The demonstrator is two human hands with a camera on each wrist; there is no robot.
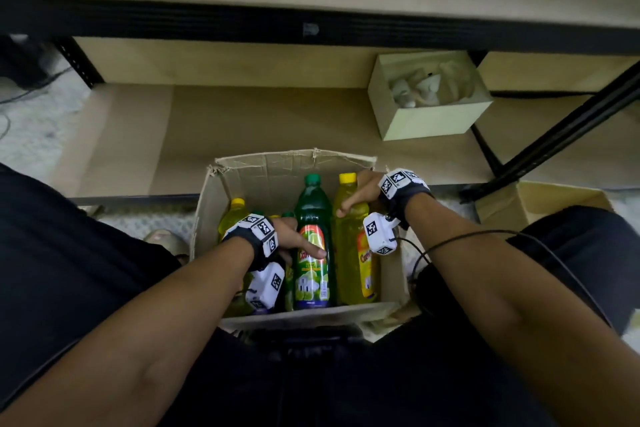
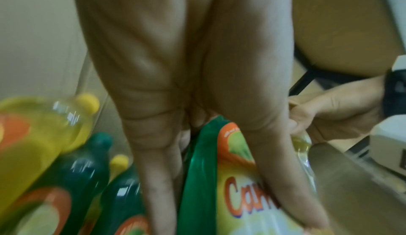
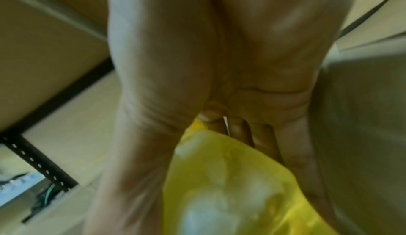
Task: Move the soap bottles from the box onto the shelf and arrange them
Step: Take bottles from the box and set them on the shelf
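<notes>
An open cardboard box [image 1: 277,170] stands on the floor between my knees, holding several green and yellow soap bottles. My left hand [image 1: 298,243] grips the tall green bottle [image 1: 313,215] around its labelled middle; the left wrist view shows the thumb and fingers wrapped round that green bottle [image 2: 197,178]. My right hand [image 1: 360,198] grips the yellow bottle [image 1: 349,236] at its shoulder, just under the yellow cap. In the right wrist view the fingers curl round the yellow bottle [image 3: 230,186]. More bottles [image 1: 233,215] stand at the box's left side, partly hidden by my left wrist.
The low shelf board [image 1: 277,121] lies just beyond the box, under a black-edged upper shelf [image 1: 242,24]. A small pale open box [image 1: 429,97] with white items sits on the shelf at the right. Black shelf posts [image 1: 568,128] stand right and left. Another carton [image 1: 540,201] is at my right knee.
</notes>
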